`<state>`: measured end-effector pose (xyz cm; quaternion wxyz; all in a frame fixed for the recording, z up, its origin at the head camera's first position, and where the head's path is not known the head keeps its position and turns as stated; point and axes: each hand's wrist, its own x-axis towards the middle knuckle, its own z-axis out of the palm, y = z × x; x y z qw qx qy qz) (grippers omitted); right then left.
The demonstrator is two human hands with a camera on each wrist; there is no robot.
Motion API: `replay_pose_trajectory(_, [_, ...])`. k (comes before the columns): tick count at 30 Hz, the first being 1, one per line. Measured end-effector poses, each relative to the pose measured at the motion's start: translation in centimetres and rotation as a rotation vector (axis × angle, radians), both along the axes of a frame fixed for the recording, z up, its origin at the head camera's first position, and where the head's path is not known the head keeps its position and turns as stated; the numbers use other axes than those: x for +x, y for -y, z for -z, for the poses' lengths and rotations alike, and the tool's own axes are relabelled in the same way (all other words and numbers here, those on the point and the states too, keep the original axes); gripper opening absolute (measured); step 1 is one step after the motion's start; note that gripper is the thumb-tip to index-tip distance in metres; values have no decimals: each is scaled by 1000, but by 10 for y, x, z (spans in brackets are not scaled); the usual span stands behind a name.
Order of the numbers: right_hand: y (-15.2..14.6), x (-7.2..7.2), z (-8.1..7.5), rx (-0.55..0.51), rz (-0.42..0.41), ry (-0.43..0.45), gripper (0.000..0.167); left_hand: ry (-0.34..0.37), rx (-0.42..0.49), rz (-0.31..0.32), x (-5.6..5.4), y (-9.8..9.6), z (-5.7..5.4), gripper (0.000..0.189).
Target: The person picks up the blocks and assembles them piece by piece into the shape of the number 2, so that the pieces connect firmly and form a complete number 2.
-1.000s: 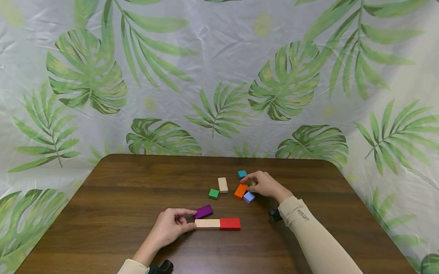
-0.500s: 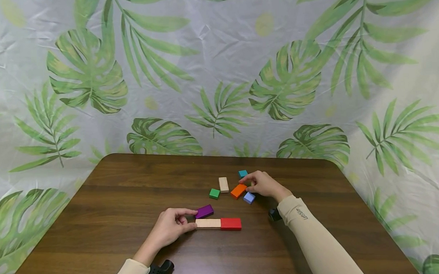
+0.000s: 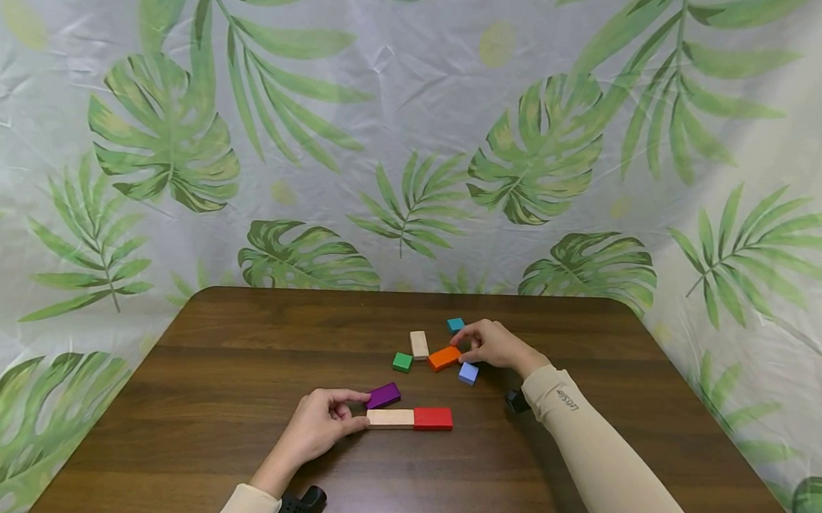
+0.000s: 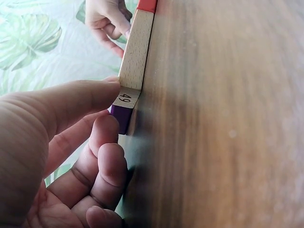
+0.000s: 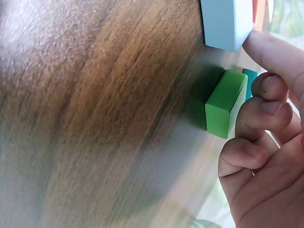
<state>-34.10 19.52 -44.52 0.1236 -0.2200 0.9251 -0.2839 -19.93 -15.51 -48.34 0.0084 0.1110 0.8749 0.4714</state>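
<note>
My left hand rests at the left ends of two wooden blocks. Its index finger touches the purple block, and its thumb lies against the plain wood block, whose end bears a printed 49 in the left wrist view. That plain block meets a red block end to end. Farther off, my right hand pinches the right end of an orange block between thumb and index finger. A light blue block sits just before the thumb. Below the curled fingers lies a light green block, hidden in the head view.
A second plain block and a dark green block lie left of the orange one. Behind the right hand is a teal block. All lie on a dark wooden table, before a leaf-patterned cloth.
The orange block has slid left and turned to lie more sideways, nearer the plain and dark green blocks. The light green block has gone from sight in the head view. My left hand stays put.
</note>
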Motion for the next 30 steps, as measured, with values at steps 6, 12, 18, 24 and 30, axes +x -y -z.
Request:
replay_pose_trajectory(6, [-1,-1,1,5,-16,11,32,-5,-2,1,0,0,0,28])
replay_pose_trajectory(12, [-3,-1,1,13,-41,-5,31,-14,2,-3,1,0,0,29])
replay_pose_trajectory(18, [-6,0,1,29,-48,-8,30,-7,-1,-6,0,-1,-1,28])
replay_pose_trajectory(24, [-12,1,2,8,-52,-6,26,-2,5,-6,1,0,-2,28])
replay_pose_trajectory(30, [-16,2,2,2,-67,-18,26,2,5,-7,1,1,-1,29])
